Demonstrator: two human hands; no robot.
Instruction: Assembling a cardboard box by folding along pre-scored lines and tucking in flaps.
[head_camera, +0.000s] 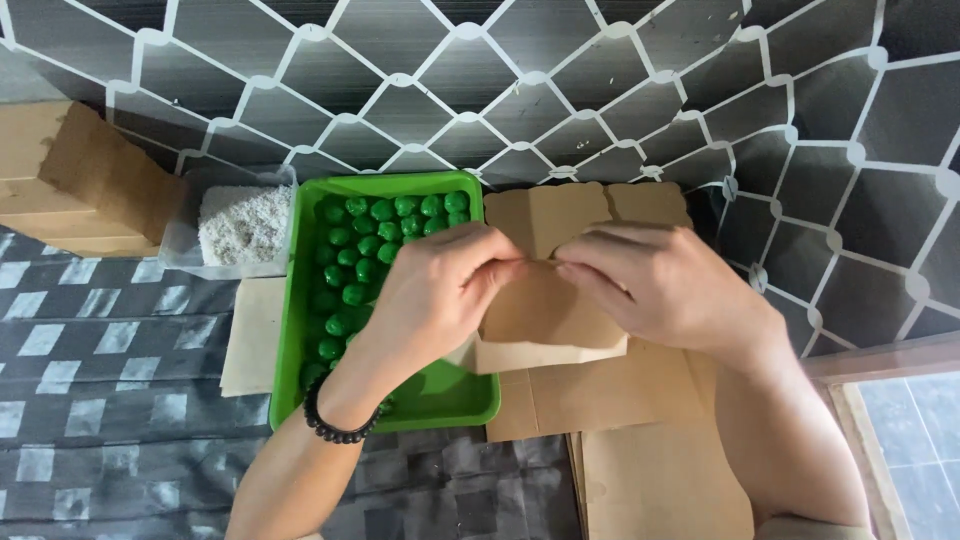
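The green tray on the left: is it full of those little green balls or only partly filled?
Partly filled. The green balls sit in rows across the far and left parts of the green tray, while its near right corner shows bare floor.

Even, soft overhead light falls across the scene, bright on the green tray (290, 330) with mild sheen, while shadows stay faint; focus is sharp at centre, and lines bow slightly toward the edges.
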